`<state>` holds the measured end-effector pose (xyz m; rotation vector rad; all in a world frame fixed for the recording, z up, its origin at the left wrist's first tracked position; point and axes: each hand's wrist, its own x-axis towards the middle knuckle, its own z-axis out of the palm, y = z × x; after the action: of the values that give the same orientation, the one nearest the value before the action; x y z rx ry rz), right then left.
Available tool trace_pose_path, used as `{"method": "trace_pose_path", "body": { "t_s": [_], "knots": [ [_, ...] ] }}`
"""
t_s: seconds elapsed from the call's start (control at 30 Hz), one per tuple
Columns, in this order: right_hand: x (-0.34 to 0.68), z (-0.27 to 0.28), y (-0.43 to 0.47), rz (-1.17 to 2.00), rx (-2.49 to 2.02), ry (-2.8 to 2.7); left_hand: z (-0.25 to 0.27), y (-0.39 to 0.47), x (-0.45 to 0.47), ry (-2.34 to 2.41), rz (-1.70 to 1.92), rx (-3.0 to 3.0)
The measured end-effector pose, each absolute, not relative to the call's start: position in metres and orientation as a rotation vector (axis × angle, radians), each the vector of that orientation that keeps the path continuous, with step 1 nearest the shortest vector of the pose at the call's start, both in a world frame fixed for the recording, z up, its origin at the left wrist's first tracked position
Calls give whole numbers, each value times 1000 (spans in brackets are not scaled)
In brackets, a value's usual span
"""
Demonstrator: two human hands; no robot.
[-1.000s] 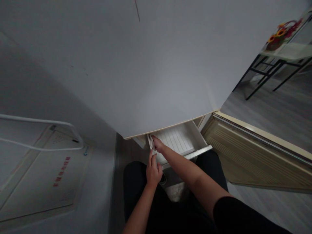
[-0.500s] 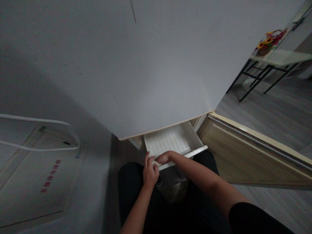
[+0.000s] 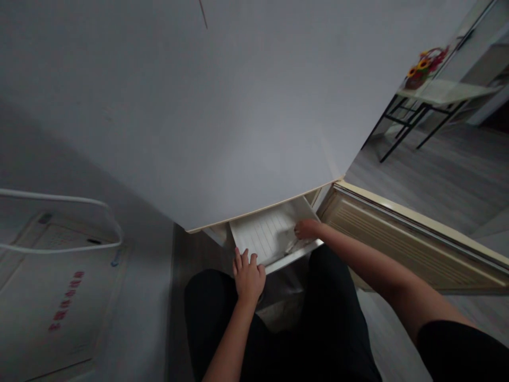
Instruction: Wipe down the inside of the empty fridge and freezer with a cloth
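while a big pale panel [image 3: 254, 116] spreads beyond both hands, an opened door [image 3: 397, 244] slants away past the right hand [image 3: 307, 229]. a white drawer [image 3: 258, 233] sits pulled out beneath the two hands, which are apart: the left hand [image 3: 249, 273] lies fingers spread at its near left corner; the right, inside, is curled on a whitish cloth [image 3: 293, 246], blurred, against the drawer's floor.

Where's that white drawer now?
In the head view, the white drawer sits pulled out below centre, with the left hand at its near-left corner and the open door to its right.
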<state>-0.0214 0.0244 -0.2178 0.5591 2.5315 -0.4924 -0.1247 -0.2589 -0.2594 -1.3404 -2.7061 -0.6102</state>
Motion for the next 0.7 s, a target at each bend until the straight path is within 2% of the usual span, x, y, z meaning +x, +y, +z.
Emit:
{"method": "trace_pose_path", "body": {
  "t_s": [0.27, 0.57, 0.7],
  "knots": [
    [-20, -216, 63, -113, 674, 2758, -260, -269, -132, -2668, -533, -1414],
    [-91, -273, 50, -278, 1013, 2694, -254, -267, -128, -2788, -477, -1405],
    [-137, -280, -2, -446, 665, 2776, -259, -268, -128, -2778, -471, -1398]
  ]
}}
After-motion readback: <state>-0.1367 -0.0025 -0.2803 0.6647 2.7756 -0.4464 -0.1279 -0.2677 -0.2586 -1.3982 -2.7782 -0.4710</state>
